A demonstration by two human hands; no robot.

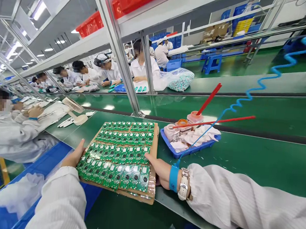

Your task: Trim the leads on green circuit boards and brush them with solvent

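A panel of green circuit boards (pixel 120 157), set out in rows on a brown cardboard sheet (pixel 154 142), is held between two hands at the near edge of a green work belt (pixel 217 159). The panel's left edge is gripped by the left hand (pixel 74 154), its fingers slightly spread, and its right edge by the right hand (pixel 157 169), its fingers pressed together and laid over the corner boards. A blue wrist strap (pixel 174 178) and a white watch (pixel 183 184) are worn on the right wrist, and both sleeves are white. To the right of the panel, a blue tray (pixel 189 147) holding pink cloths (pixel 185 136) is seen, with an orange cup (pixel 195 117) and two red-handled sticks (pixel 210 98) placed in it. A blue coiled cord (pixel 257 87) is run from the strap past the tray. To the left of the panel, a co-worker in a white smock (pixel 13 131) is seated beside a white fan (pixel 73 105). Beyond the panel, more workers (pixel 104 71) and a clear bag of parts (pixel 180 80) are seen
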